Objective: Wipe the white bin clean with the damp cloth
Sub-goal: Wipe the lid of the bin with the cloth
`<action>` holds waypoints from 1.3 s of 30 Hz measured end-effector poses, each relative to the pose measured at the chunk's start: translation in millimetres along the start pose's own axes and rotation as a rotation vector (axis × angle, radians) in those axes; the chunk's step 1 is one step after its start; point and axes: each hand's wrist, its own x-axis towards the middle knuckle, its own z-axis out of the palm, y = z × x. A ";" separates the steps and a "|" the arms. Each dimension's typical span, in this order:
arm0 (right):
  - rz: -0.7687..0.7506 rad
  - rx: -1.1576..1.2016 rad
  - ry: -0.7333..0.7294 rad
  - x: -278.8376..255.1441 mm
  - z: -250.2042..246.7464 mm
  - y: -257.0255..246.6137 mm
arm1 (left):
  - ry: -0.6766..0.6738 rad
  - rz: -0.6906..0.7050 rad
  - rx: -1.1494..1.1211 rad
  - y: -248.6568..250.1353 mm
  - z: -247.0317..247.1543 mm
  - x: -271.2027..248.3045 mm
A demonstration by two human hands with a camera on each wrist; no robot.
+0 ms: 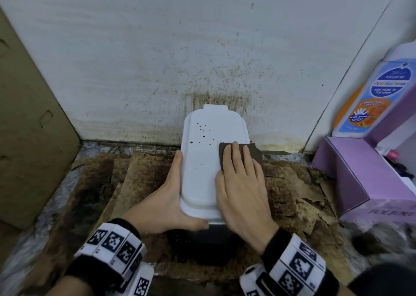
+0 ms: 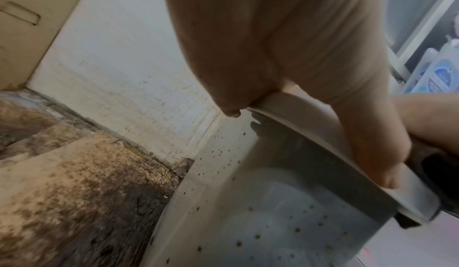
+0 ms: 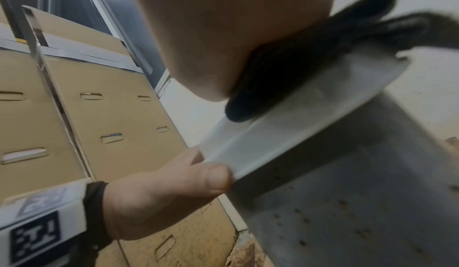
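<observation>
Stained flooring (image 1: 139,178) and a spattered white wall (image 1: 157,59) frame the work area, with a cardboard panel (image 1: 29,120) at the far left. Moving rightward, we find our left hand (image 1: 166,203) braced against the left edge of the white bin (image 1: 200,160): fingers straight along the lid's side, thumb under its near corner, steadying and not clamping. The bin stands upright against the wall at the centre, its lid closed and its long axis running away from us toward the wall. Brown spots (image 1: 202,133) lie on the far left portion of the lid. On the lid's right side our right hand (image 1: 243,183) lies flat, fingers extended and apart, pressing the damp cloth (image 1: 254,154) down; the cloth's right edge overhangs the lid. The right wrist view confirms the cloth pinned between palm and lid. Farther right stand a purple box (image 1: 360,183) and a bottle (image 1: 369,93). We judge that the spots lie forward and left of the cloth, so the wiping stroke should travel diagonally across the lid; the right hand, already holding the cloth, is the nearer.
</observation>
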 end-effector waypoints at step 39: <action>0.081 0.981 0.071 0.4 18.8 50.7 | 0.441 -0.131 0.686 84.5 53.0 18.3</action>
